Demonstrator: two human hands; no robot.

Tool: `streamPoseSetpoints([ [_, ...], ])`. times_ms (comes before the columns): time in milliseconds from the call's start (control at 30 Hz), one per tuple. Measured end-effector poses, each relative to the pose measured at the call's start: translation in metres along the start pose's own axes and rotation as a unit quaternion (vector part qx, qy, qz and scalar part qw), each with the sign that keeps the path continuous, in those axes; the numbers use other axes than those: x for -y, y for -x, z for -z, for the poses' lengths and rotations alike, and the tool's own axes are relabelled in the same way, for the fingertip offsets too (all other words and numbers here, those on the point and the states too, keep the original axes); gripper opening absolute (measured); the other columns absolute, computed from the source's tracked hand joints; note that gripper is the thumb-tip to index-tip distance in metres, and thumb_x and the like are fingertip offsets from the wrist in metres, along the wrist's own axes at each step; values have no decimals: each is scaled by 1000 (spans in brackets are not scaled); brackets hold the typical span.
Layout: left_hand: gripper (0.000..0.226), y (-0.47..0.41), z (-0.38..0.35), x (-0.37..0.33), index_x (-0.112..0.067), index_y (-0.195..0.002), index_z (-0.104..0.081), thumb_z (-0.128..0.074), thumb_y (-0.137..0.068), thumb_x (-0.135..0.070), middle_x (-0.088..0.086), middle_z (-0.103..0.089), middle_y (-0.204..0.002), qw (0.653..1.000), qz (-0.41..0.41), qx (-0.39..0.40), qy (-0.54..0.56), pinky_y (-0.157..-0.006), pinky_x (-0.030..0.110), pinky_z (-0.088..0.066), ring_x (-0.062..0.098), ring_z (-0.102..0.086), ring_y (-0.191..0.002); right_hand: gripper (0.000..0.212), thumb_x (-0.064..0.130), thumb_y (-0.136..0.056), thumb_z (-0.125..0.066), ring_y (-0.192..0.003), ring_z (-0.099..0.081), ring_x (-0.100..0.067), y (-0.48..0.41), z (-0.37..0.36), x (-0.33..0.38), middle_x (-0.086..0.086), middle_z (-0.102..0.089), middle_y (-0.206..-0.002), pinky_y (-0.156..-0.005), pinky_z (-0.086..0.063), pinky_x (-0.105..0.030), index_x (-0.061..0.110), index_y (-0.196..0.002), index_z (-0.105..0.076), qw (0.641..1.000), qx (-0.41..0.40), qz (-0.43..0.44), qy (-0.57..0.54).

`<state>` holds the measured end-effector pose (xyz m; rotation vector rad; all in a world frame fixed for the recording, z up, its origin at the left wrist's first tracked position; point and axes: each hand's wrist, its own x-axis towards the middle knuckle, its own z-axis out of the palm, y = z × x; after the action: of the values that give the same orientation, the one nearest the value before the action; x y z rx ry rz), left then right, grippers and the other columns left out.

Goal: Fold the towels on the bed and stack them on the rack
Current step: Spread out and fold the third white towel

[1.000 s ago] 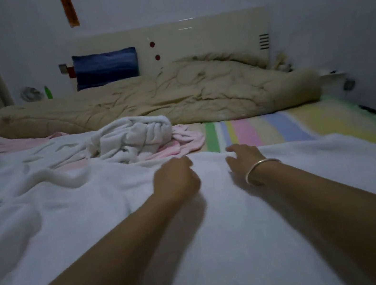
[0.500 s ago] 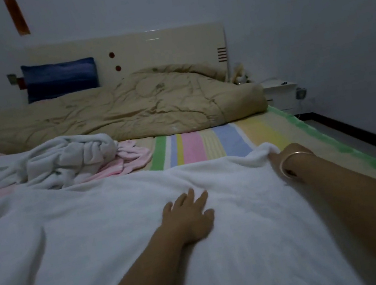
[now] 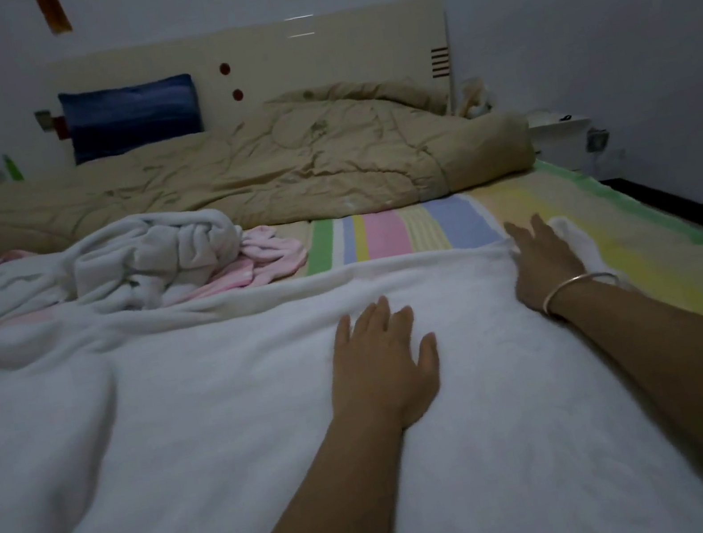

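the white towel (image 3: 228, 429) is pinned by the spread-fingered left hand (image 3: 384, 368) so its corner is flattened under the straight-fingered right hand (image 3: 544, 263) for folding

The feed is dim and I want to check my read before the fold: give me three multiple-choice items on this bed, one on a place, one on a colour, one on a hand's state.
1. Where on the large spread white towel does the right hand rest? A near left corner; B far right corner; C middle.
2. What colour is the rumpled cloth under the crumpled white towel? A pink; B black; C orange.
3. How is the left hand? A flat on the spread towel, fingers straight; B clenched in a fist; C pinching a fold.
Answers: B, its fingers lie at the towel's far right corner; A, pink shows beneath the white bundle; A, palm down, fingers extended.
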<state>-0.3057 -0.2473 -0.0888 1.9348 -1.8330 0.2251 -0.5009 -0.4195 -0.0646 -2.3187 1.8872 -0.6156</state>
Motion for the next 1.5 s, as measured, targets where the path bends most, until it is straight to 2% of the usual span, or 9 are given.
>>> streamPoseSetpoints([
  [133, 38, 22, 20, -7, -17, -91, -66, -35, -86, -38, 2, -64, -91, 997, 0, -66, 38, -83, 39, -45, 26, -60, -88, 51, 38, -97, -34, -138, -25, -34, 30, 9, 54, -7, -24, -154, -111, -23, -54, 29, -146, -25, 985, 73, 54, 148],
  [267, 36, 79, 67, 1, -22, -122, -63, -42, -96, -35, 1, -65, -122, 980, 55, 68, 178, -97, 31, -42, 21, -56, -112, 54, 56, -85, -28, -117, -48, -35, 101, 9, 131, -11, -50, -133, -99, -40, -50, 22, -122, -47, 960, 206, 137, 130],
  [367, 30, 127, 108, 24, -21, -117, -67, -43, -100, -30, 1, -68, -118, 964, 100, 123, 214, -95, 34, -45, 20, -59, -108, 40, 45, -91, -35, -117, -48, -33, 169, 11, 183, -9, -51, -130, -98, -39, -48, 22, -121, -49, 956, 217, 185, 76],
  [533, 25, 242, 204, 81, -25, -106, -72, -49, -98, -32, -10, -71, -108, 957, 218, 92, 170, -89, 24, -48, 6, -63, -98, 44, 33, -98, -38, -127, -41, -29, 267, 18, 279, -6, -39, -144, -104, -37, -40, 23, -141, -38, 926, 217, 308, -19],
  [700, 20, 339, 287, 135, -28, -96, -71, -55, -93, -16, -6, -71, -105, 922, 362, -47, 128, -88, 25, -50, 7, -66, -89, 40, 30, -97, -42, -125, -43, -30, 344, 34, 367, -8, -43, -140, -103, -38, -39, 22, -136, -43, 882, 225, 410, -56],
  [933, 24, 472, 356, 186, -21, -108, -67, -55, -89, -15, 9, -56, -125, 852, 509, -119, -7, -92, 36, -43, 28, -51, -118, 34, 28, -95, -46, -121, -45, -25, 477, 56, 430, -3, -49, -132, -99, -40, -35, 26, -128, -53, 828, 218, 512, -70],
  [1167, 36, 513, 376, 233, -24, -124, -57, -56, -88, -27, 10, -38, -145, 870, 476, -71, -107, -102, 37, -34, 33, -36, -127, 31, 24, -93, -46, -116, -46, -23, 560, 38, 476, 1, -53, -123, -91, -38, -35, 29, -122, -56, 822, 179, 535, -79],
  [1333, 50, 495, 369, 270, -25, -129, -49, -60, -86, -47, 11, -50, -126, 848, 519, -103, -25, -91, 39, -45, 33, -52, -113, 32, 20, -93, -45, -113, -47, -22, 560, 25, 509, 1, -56, -118, -89, -38, -33, 31, -119, -59, 822, 177, 536, -81],
  [1500, 44, 479, 384, 301, -27, -132, -54, -55, -88, -23, 9, -49, -132, 828, 555, -64, -48, -93, 38, -43, 32, -45, -121, 29, 20, -93, -45, -111, -49, -19, 550, 22, 535, 1, -57, -114, -86, -43, -32, 31, -111, -64, 818, 201, 533, -72],
])
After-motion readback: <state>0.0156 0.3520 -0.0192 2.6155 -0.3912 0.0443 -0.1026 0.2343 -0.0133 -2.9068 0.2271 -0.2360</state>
